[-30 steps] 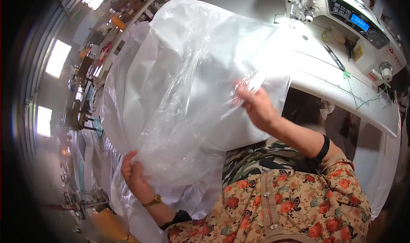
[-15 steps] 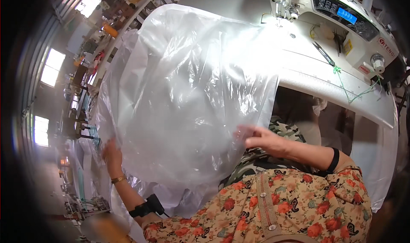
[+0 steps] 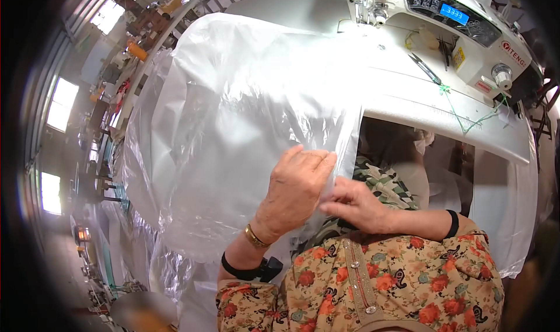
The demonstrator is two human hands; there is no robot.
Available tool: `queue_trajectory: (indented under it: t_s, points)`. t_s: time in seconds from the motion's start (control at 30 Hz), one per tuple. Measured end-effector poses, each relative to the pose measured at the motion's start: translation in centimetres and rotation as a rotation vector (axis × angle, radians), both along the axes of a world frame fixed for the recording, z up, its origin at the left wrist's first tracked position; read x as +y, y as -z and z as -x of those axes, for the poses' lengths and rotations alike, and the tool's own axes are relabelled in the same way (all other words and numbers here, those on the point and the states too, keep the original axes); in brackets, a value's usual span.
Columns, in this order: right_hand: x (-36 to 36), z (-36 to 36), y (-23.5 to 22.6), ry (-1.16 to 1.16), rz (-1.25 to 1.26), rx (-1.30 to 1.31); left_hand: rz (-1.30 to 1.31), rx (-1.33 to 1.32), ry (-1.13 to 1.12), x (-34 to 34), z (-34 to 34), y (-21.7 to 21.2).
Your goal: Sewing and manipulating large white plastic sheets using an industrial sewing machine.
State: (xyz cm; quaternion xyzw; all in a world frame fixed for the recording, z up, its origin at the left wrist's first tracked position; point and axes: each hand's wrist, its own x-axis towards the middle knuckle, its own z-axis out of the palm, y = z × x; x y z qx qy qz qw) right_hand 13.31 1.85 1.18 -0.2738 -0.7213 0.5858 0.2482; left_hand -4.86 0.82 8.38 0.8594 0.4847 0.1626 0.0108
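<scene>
A large sheet of clear, shiny plastic film (image 3: 204, 122) spreads over the sewing table and hangs down toward my lap. At its right edge my left hand (image 3: 298, 183) is closed, fingers curled over the film. Just beside it, my right hand (image 3: 356, 203) pinches the same edge between thumb and fingers. The two hands nearly touch. Beyond them stands a white sewing machine (image 3: 461, 34), its needle area over the film's far right corner. Exactly how the fingertips grip the edge is partly hidden.
Small thread snips (image 3: 426, 69) lie on the machine bed, with green thread (image 3: 458, 113) trailing from them. The table's curved front edge (image 3: 443, 125) runs to the right of my hands. More plastic film (image 3: 175, 268) hangs at the lower left. Cluttered workbenches (image 3: 125, 69) stand farther left.
My left hand has moved from the film's left side across to its right edge and closed there. My right hand has closed on that edge. The view has shifted slightly.
</scene>
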Motion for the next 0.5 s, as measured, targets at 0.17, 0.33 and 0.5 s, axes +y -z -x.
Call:
queue_trajectory:
  t_s: [0.17,0.33,0.5]
  points:
    - [-1.1,0.6,1.7,0.123,0.195,0.151,0.191,-0.334,-0.038,-0.5,-0.5,1.4]
    - [-2.4,0.6,0.9,-0.085,-0.433,-0.057,0.505,-0.542,-0.193,-0.2,-0.2,3.2]
    - [-1.5,1.6,0.9,-0.422,-0.783,0.206,0.671,-0.647,-0.259,-1.1,0.6,5.3]
